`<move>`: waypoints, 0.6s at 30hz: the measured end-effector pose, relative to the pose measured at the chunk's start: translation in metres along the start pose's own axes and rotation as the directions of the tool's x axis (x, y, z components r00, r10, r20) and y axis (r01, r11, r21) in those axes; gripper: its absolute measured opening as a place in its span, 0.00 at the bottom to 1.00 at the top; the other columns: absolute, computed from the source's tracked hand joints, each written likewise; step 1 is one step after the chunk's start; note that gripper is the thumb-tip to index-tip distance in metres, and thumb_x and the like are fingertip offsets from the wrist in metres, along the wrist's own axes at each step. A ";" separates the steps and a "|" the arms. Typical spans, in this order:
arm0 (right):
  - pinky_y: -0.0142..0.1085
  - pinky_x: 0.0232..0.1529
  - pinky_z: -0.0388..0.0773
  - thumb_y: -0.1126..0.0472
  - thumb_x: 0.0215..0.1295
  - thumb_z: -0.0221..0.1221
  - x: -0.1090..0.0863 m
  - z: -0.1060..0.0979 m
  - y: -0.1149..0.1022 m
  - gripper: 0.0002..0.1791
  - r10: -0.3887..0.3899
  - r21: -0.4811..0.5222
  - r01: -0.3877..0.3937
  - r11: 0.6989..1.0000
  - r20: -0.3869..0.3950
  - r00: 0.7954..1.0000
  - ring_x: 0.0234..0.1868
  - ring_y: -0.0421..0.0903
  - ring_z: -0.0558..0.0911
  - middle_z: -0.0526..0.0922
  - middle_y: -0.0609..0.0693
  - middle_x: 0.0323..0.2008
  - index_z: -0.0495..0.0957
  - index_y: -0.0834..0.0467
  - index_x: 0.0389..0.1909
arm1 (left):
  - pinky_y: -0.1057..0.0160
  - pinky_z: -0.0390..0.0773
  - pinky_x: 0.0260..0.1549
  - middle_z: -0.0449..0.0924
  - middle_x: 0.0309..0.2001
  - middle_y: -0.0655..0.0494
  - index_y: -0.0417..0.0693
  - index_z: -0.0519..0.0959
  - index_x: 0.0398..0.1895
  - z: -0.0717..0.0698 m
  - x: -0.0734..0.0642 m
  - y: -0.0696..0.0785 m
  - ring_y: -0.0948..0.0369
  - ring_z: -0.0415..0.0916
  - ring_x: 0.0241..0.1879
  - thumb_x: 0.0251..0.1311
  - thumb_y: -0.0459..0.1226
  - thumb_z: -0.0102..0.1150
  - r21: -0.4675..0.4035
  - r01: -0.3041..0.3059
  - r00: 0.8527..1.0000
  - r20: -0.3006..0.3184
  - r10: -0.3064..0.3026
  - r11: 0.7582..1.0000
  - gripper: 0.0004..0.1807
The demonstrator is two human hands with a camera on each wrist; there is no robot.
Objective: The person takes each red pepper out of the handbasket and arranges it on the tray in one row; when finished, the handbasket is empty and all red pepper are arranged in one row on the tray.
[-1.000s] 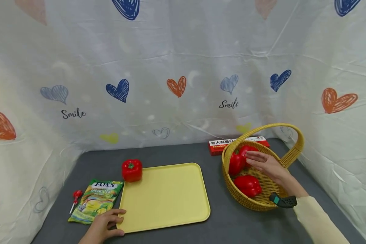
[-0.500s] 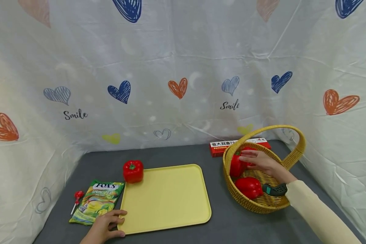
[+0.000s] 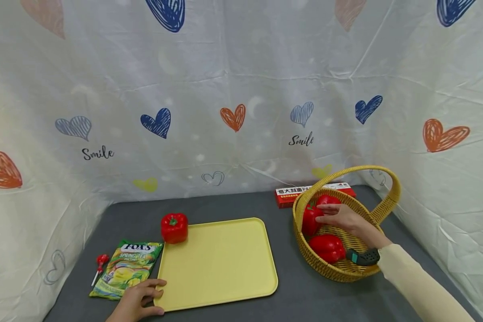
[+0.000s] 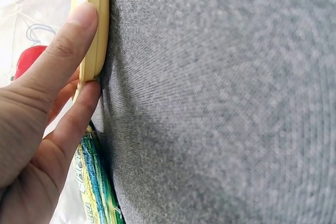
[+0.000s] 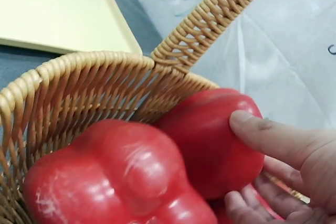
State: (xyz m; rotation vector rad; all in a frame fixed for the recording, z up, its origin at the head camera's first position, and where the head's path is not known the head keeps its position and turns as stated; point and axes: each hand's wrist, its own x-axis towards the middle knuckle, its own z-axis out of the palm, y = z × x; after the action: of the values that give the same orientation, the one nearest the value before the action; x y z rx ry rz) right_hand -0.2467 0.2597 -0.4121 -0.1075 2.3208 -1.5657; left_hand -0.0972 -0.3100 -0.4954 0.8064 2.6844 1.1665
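In the head view my left hand (image 3: 138, 298) holds the near-left corner of a pale yellow tray (image 3: 221, 268). The left wrist view shows its thumb along the tray's rim (image 4: 94, 35) and a fingertip at the corner. My right hand (image 3: 344, 220) reaches into a yellow wicker basket (image 3: 306, 250) with several red bell peppers. It grips the left-hand bell pepper (image 3: 311, 220), thumb on its side in the right wrist view and fingers round the far side. A nearer bell pepper (image 5: 115, 177) lies in front; another bell pepper (image 3: 328, 199) sits behind, partly hidden by the hand.
One red bell pepper (image 3: 174, 228) stands at the tray's far-left corner. A green and yellow candy bag (image 3: 130, 266) and a red lollipop (image 3: 100, 264) lie to the left. Behind the basket is a red box (image 3: 287, 197). The basket's tall handle (image 3: 356, 169) arches over it.
My right hand has moved left and down inside the basket, onto the left-hand bell pepper. The left hand stays at the tray corner.
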 end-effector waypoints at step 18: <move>0.48 0.62 0.68 0.63 0.61 0.65 0.008 0.004 0.013 0.39 -0.071 0.104 0.070 0.992 0.006 0.997 0.68 0.66 0.57 0.57 0.70 0.69 0.58 0.70 0.69 | 0.69 0.81 0.33 0.77 0.47 0.36 0.35 0.84 0.38 0.000 0.000 0.001 0.68 0.79 0.43 0.48 0.45 0.71 -0.045 0.012 1.000 -0.005 -0.012 0.999 0.21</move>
State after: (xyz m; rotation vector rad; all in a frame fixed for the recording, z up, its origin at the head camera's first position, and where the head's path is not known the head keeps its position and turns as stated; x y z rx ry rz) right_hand -0.2516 0.2589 -0.4276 -0.1734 2.2455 -1.7126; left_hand -0.0968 -0.3097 -0.4943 0.7802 2.6524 1.2235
